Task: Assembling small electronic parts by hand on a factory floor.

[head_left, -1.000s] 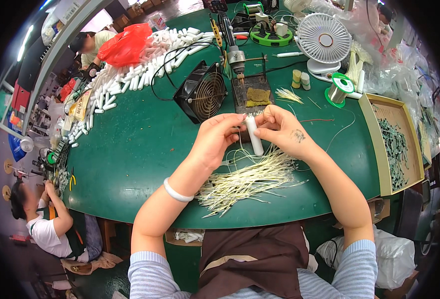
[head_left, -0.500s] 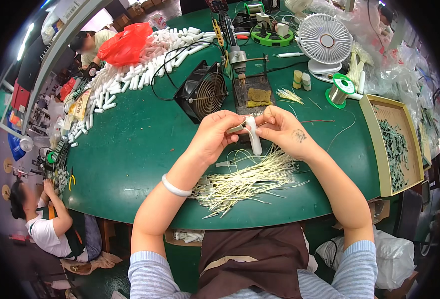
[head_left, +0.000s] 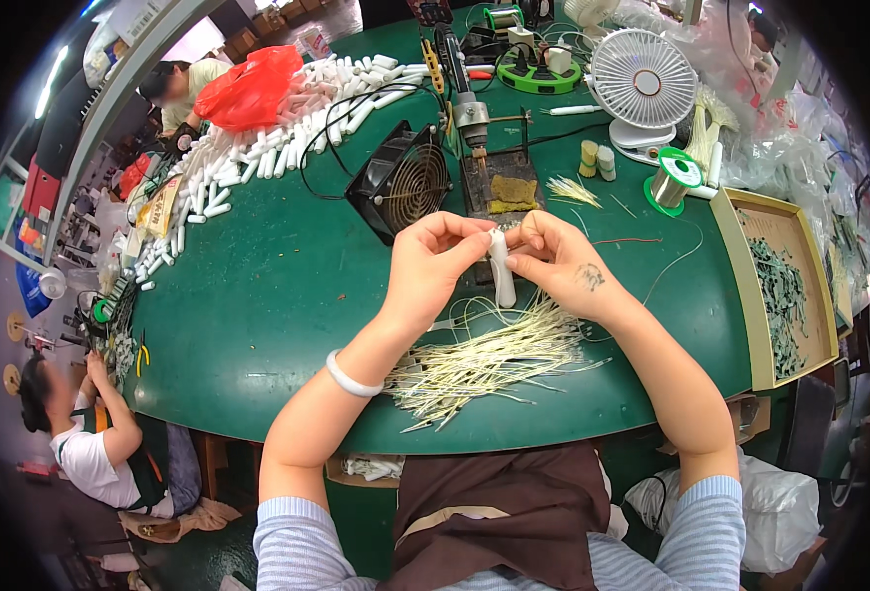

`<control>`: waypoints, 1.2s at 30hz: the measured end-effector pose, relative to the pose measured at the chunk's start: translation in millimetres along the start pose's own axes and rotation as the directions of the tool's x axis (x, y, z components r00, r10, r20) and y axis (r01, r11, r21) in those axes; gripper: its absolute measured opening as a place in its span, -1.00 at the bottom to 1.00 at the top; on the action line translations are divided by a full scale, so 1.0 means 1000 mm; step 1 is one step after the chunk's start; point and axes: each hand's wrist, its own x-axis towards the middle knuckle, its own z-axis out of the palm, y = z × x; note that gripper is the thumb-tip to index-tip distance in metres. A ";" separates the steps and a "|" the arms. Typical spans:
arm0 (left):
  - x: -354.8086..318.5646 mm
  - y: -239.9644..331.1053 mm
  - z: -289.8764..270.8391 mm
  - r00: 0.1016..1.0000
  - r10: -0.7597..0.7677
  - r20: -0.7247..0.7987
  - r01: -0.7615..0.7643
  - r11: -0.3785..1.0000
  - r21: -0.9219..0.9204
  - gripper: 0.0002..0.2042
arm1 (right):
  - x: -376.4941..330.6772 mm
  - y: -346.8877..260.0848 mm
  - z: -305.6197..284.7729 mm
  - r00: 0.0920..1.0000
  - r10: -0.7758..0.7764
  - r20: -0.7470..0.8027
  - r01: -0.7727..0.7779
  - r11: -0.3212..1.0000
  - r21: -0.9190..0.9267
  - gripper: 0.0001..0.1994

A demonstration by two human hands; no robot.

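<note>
Between my two hands, near the middle of the table, is a white cylinder (head_left: 504, 283), close to upright with its lower end toward me. My left hand (head_left: 429, 264) is closed, its thumb and fingertips pinching at the cylinder's upper end. My right hand (head_left: 565, 266) grips the cylinder's upper part from the other side between thumb and fingers. What lies under the fingertips is too small to make out. Just below both hands spreads a pile of thin pale-yellow wires (head_left: 494, 366). Behind them stands a soldering iron (head_left: 472, 123) on a stand, above a yellow-brown sponge (head_left: 514, 192).
A black metal-grilled fan (head_left: 405, 184) stands left of the iron, a white desk fan (head_left: 644, 81) to the right. Nearby are a solder spool (head_left: 673, 182) and a box of small dark parts (head_left: 817, 340). White cylinders (head_left: 287, 148) heap far left; two people work beyond.
My left hand has shifted onto the cylinder's upper end, and the pale strip seen at its fingers no longer shows. My right hand stays nearly in place.
</note>
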 end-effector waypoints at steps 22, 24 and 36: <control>0.014 -0.005 -0.009 0.937 -0.327 0.127 0.348 0.910 -0.226 -0.86 | 0.003 0.007 0.000 0.999 0.036 0.015 -0.037 0.990 0.139 -0.71; 0.015 -0.006 -0.009 0.934 -0.340 0.112 0.357 0.904 -0.233 -0.89 | 0.004 0.008 0.000 0.999 0.042 0.012 -0.044 0.989 0.139 -0.71; 0.024 -0.009 -0.001 0.919 -0.394 0.026 0.388 0.886 -0.254 -0.94 | 0.016 -0.007 0.001 0.965 -0.094 -0.247 0.004 0.941 -0.339 -0.86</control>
